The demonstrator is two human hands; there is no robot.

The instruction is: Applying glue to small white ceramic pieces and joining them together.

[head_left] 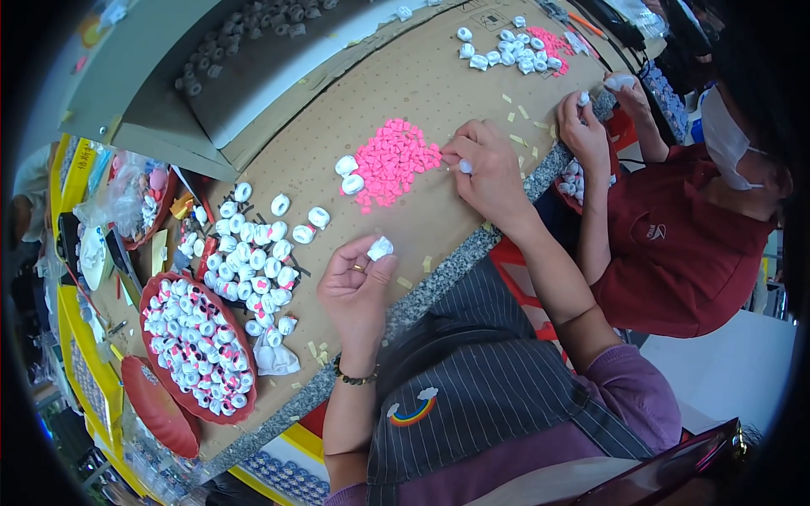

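My left hand [350, 278] is closed, pinching a small white plastic piece [380, 248] between thumb and fingers. Across from it, my right hand [489, 173] has its fingertips pressed together at the right edge of a heap of small pink pieces [396, 160]. Whatever lies between those fingertips is too small to make out. Something whitish [465, 166] shows on one of its fingers. Two white rounded pieces [349, 174] lie at the heap's left edge. Left of my left hand spreads a cluster of similar white pieces [253, 261], several with pink parts showing.
A red scalloped tray [250, 403] full of white, pink and dark pieces stands at the left, beside another red tray [156, 413]. A grey metal housing [169, 126] rises behind. To the right, a co-worker [675, 244] handles white pieces near another pile [515, 51].
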